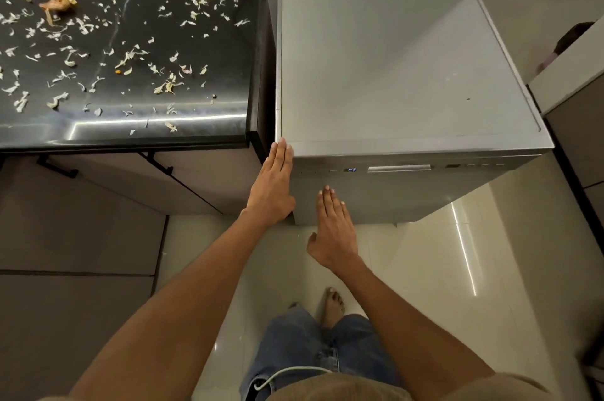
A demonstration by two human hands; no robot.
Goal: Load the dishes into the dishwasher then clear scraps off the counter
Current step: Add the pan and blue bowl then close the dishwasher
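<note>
1. Plainly, the second half of the task is judged undone: the black counter [130,73] at the left is strewn with pale vegetable scraps [130,56], and a larger orange-brown peel [57,3] lies near its far left corner.
2. No dishes are seen on the counter or elsewhere, so the loading is judged finished.
3. The left hand [273,186] is held flat, fingers straight and together, against the top left corner of the dishwasher front; nothing is grasped.
4. The right hand [333,230] is likewise extended, fingers straight, fingertips at the door, holding nothing.
5. The dishwasher [408,73], a grey box just right of the counter, is seen closed, with a lit display [352,169] beside its handle recess [398,168].
</note>
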